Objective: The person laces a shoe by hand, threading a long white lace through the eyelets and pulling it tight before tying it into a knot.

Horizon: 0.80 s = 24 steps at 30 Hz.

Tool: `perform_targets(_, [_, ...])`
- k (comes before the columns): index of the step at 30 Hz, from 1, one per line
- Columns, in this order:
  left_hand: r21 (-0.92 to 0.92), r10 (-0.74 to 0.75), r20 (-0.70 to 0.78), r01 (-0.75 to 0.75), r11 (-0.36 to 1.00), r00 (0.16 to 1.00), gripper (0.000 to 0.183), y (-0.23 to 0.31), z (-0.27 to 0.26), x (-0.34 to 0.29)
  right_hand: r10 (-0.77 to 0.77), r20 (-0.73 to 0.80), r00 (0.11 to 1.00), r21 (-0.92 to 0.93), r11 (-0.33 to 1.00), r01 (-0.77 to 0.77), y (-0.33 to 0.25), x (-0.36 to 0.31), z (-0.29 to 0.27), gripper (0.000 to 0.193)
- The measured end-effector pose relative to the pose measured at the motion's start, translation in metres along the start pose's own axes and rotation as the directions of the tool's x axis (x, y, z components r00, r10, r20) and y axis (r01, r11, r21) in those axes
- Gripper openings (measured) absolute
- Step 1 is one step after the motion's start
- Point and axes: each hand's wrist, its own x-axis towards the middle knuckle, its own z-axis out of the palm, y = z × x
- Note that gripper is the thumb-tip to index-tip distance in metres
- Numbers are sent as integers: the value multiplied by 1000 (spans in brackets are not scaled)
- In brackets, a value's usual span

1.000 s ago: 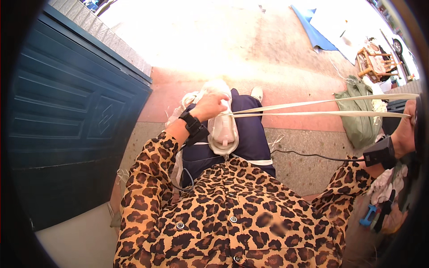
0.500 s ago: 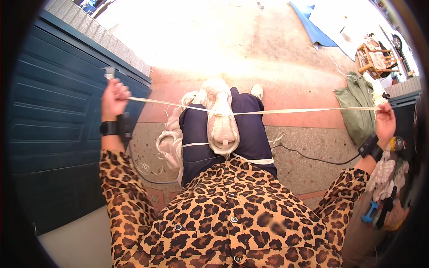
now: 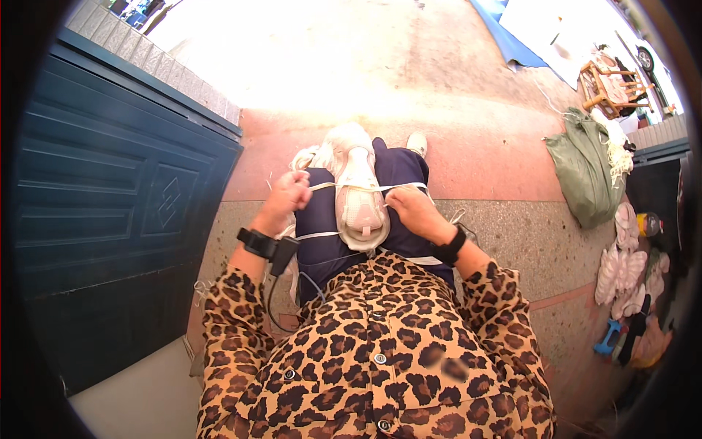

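A pale pink and white sneaker (image 3: 362, 212) lies between my thighs, its heel end toward me; I cannot tell whether it has a sole. A flat cream shoelace (image 3: 325, 185) runs across its upper part and out to both sides. My left hand (image 3: 291, 193) is closed around the lace just left of the sneaker, above my thigh. Close against the sneaker's right edge, my right hand (image 3: 411, 211) has its fingers pinched on the lace's other side. More pale shoe material (image 3: 344, 143) is bunched beyond the sneaker, partly hidden behind it.
A blue panelled door (image 3: 110, 183) stands at the left. On the right are a green sack (image 3: 585, 172) with cream strands, several pale shoe pieces (image 3: 618, 274), a blue tool-like object (image 3: 607, 338) and, farther off, a bamboo chair (image 3: 610, 84). A pale band (image 3: 318, 235) crosses my thigh.
Both hands have come inward from wide apart to close beside the sneaker. The lace that was stretched taut far to both sides now spans a short length between them.
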Motion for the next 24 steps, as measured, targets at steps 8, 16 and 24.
perform_targets(8, [377,150,-134,-90,922,980,21,-40,37,4,-66,-241,968,-385,922,-33,6,11,36,10])
perform_targets(16, [785,333,-184,-66,616,925,20,-47,44,6,24,-247,969,-401,908,-125,-2,12,40,12])
perform_targets(24, [948,440,39,-173,268,897,17,-35,48,9,-93,-104,990,-377,925,48,5,12,24,7])
